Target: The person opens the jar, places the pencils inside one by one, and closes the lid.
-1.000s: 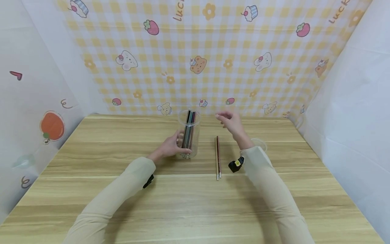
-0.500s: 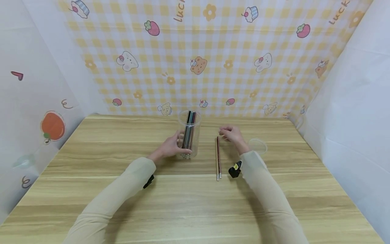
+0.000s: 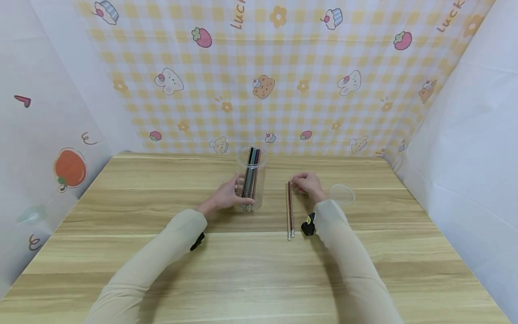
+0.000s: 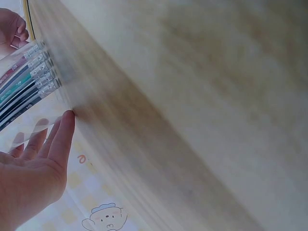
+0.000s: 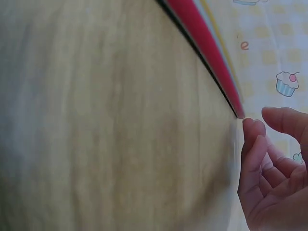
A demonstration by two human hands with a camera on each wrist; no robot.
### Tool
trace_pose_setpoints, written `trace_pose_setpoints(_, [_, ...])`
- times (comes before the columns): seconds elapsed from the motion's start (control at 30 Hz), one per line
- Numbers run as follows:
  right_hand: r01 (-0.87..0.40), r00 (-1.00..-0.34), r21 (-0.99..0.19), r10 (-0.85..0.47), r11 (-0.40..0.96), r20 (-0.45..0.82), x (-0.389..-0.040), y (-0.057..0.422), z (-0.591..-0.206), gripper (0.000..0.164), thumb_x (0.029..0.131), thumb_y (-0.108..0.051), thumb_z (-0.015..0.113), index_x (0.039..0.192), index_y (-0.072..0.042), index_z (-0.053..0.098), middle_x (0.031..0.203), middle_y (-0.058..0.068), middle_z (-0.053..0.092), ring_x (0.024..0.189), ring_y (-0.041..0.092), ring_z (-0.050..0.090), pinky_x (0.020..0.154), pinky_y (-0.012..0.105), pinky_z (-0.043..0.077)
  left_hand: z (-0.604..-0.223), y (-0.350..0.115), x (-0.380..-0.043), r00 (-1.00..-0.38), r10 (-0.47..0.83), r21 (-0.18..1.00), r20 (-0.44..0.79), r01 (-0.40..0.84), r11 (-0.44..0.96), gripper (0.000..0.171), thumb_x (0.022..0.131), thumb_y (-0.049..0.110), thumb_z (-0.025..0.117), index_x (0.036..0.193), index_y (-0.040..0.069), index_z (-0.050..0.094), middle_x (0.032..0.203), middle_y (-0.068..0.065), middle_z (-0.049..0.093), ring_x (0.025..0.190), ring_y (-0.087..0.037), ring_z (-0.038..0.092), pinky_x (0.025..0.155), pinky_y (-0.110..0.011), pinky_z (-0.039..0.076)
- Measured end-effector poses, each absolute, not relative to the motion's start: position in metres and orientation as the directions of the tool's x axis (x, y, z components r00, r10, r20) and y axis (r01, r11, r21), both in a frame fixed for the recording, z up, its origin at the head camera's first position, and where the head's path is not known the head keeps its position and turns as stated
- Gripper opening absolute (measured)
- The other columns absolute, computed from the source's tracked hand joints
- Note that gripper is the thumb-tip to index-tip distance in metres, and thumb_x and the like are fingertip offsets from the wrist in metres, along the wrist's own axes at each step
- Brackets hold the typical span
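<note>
In the head view my left hand (image 3: 224, 195) grips a clear plastic jar (image 3: 261, 182) low on its side. Several dark pencils (image 3: 252, 171) lean inside it; the left wrist view shows their metal ferrules (image 4: 50, 87) at the jar's bottom, near the left fingers (image 4: 61, 139). Two pencils lie side by side on the table, a red one (image 3: 290, 207) and a yellowish one (image 3: 288, 213), eraser ends towards me. My right hand (image 3: 308, 184) is beside their far ends. In the right wrist view, thumb and fingers are parted, fingertips right at the red pencil's tip (image 5: 239, 111).
A round clear lid (image 3: 342, 194) lies on the wooden table (image 3: 251, 274), to the right of my right hand. A yellow checked cloth (image 3: 226, 85) hangs behind the table, with white cloth walls on both sides.
My right hand has come down from above the table's far side to the far ends of the two lying pencils, uncovering the lid. My left hand and the jar stay put.
</note>
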State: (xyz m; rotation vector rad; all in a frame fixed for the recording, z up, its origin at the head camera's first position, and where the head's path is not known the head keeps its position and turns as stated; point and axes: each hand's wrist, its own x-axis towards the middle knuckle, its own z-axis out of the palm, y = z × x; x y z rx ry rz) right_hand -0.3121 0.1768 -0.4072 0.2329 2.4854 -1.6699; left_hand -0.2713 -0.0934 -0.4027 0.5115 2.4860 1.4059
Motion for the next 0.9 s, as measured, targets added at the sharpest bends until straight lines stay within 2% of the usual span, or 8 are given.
trace_pose_setpoints(0.2, [0.217,-0.976,-0.869,0.071,0.444,-0.207,-0.3137,0.1744,-0.411,0.018,0.078,-0.005,0.058,0.092,0.006,0.064,0.068,0.009,0.061,0.055,0.011,0.054,0.047,0.018,0.045,-0.403,-0.0934,-0.2718,-0.908,0.417,0.863,-0.033,0.184,0.47,0.09,0.063,0.035,0.078,0.133,0.015,0.025,0.126,-0.018,0.042,0.109,-0.032,0.044,0.093,-0.045,0.032])
trace_pose_setpoints(0.47, [0.204,-0.978,-0.83,0.077,0.519,-0.192,-0.3167,0.1735,-0.414,0.013,0.077,-0.004,0.06,0.085,0.005,0.064,0.058,0.004,0.057,0.048,0.008,0.051,0.044,0.016,0.043,-0.4028,-0.093,-0.272,-0.907,0.421,0.87,-0.03,0.183,0.457,0.089,0.064,0.033,0.078,0.133,0.014,0.026,0.125,-0.019,0.042,0.109,-0.033,0.044,0.093,-0.047,0.033])
trace_pose_setpoints(0.7, [0.157,-0.985,-0.775,0.045,0.612,-0.165,-0.3134,0.1704,-0.4085,0.012,0.08,-0.008,0.062,0.085,0.003,0.062,0.062,0.006,0.058,0.051,0.01,0.052,0.047,0.019,0.045,-0.4018,-0.0927,-0.2719,-0.909,0.414,0.868,-0.043,0.171,0.466,0.088,0.064,0.033,0.078,0.133,0.015,0.025,0.126,-0.018,0.041,0.11,-0.032,0.043,0.094,-0.046,0.032])
trace_pose_setpoints(0.9, [0.147,-0.986,-0.775,0.025,0.615,-0.166,-0.3129,0.1679,-0.4068,0.014,0.078,-0.008,0.065,0.086,0.003,0.061,0.067,0.011,0.061,0.051,0.012,0.055,0.048,0.021,0.048,-0.4036,-0.0933,-0.2728,-0.906,0.422,0.876,-0.036,0.175,0.45,0.089,0.065,0.031,0.078,0.135,0.015,0.024,0.127,-0.02,0.04,0.112,-0.034,0.041,0.095,-0.048,0.029])
